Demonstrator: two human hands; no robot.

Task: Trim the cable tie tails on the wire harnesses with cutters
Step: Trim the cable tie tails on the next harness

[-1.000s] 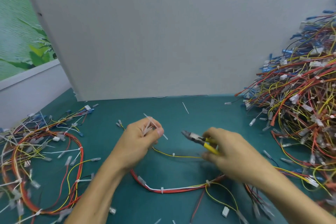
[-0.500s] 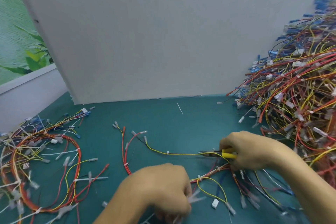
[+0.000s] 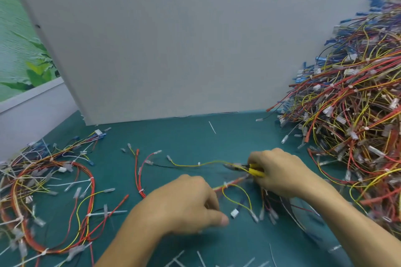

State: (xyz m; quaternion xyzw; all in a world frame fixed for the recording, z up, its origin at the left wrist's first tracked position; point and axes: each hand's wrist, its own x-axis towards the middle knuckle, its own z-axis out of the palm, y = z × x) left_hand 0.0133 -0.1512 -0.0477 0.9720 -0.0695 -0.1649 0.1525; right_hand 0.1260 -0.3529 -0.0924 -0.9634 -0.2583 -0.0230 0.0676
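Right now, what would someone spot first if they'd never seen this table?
The giant tangled pile of wire harnesses towers on the right, red, yellow and blue. In the middle, the right hand grips yellow-handled cutters beside a thin yellow wire. A smaller heap of harnesses sprawls on the left of the green table.

Yellow-handled cutters point(image 3: 251, 168) point toward 9 o'clock, nose blurred, perhaps closed, over a red-and-yellow wire harness point(image 3: 199, 164) sprawled flat. White tie tails point(image 3: 200, 258) lie at 6 o'clock.
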